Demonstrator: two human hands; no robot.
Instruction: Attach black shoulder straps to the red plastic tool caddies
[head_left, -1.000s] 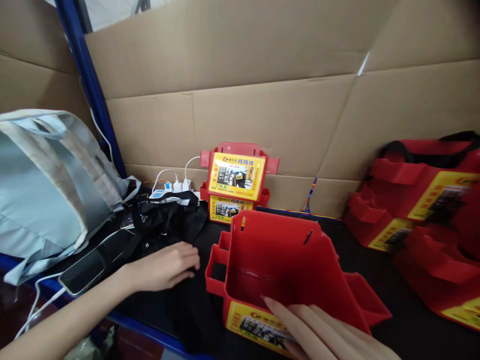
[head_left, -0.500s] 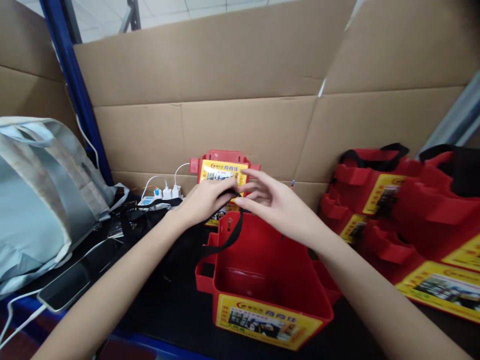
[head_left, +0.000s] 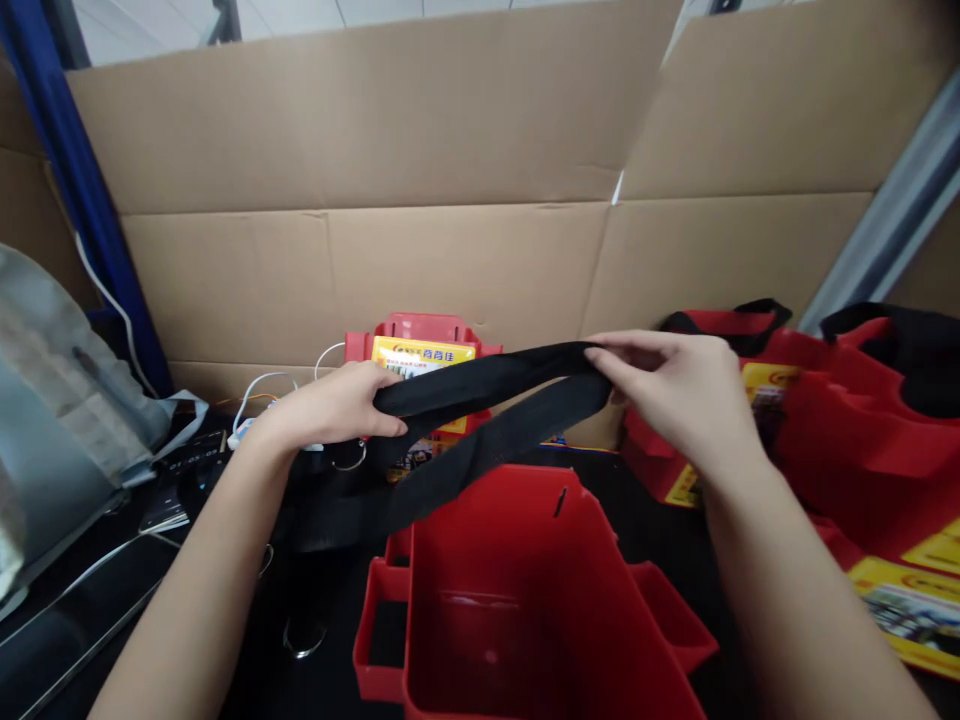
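Note:
A wide black webbing strap point(head_left: 480, 385) is stretched between my two hands above an open red plastic tool caddy point(head_left: 525, 600). My left hand point(head_left: 330, 405) is closed on the strap's left part. My right hand point(head_left: 675, 390) pinches the folded right end. The strap doubles back and its lower run hangs down to the left toward a pile of black straps point(head_left: 330, 515) with metal rings point(head_left: 304, 635). The caddy has a slot in its back wall and side pockets.
Another red caddy with a yellow label point(head_left: 424, 350) stands against the cardboard wall point(head_left: 375, 260). More red caddies with black straps point(head_left: 862, 400) lie at the right. A grey bag point(head_left: 52, 400), a power strip with chargers point(head_left: 255, 430) and a phone point(head_left: 45, 640) are at the left.
My hands have drawn apart, pulling the black strap out long between them above the caddy. A second ago my left hand lay on the strap pile and my right on the caddy.

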